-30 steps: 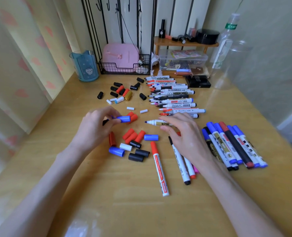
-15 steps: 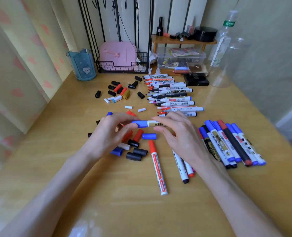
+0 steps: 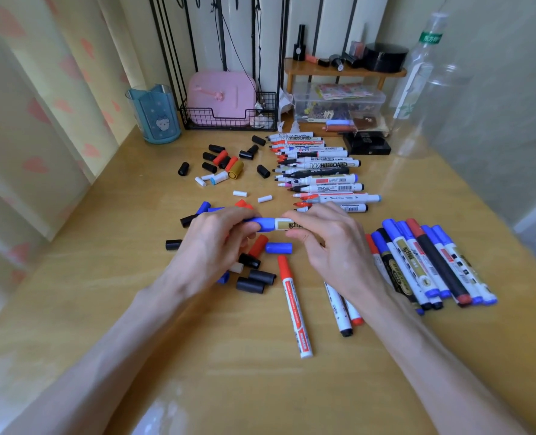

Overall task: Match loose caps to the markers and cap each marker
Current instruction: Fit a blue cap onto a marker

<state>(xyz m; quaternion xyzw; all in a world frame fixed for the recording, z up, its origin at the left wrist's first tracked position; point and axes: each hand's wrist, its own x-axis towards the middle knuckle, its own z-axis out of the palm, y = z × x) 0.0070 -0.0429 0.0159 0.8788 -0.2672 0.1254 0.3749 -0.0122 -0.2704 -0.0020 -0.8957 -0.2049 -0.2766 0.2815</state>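
My left hand (image 3: 211, 246) pinches a blue cap (image 3: 265, 223) that sits on the tip of a gold-labelled marker (image 3: 287, 223). My right hand (image 3: 332, 246) grips that marker's barrel, held level just above the table. Loose red, black, blue and white caps (image 3: 257, 277) lie under and around my left hand. A row of uncapped markers (image 3: 320, 171) lies further back. Capped markers (image 3: 429, 262) lie in a bunch at the right. A red-capped marker (image 3: 293, 306) and two more capped markers (image 3: 342, 312) lie in front of my hands.
More loose caps (image 3: 222, 164) lie scattered at the back left. A blue cup (image 3: 155, 116), a wire basket (image 3: 229, 119) holding a pink case, a clear box (image 3: 338, 102) under a small wooden shelf, a black box (image 3: 367, 142) and a clear bottle (image 3: 417, 73) stand along the wall.
My left hand brought the blue cap from the left to the marker's tip and the cap now sits on it. My right hand lifted the marker slightly off the table.
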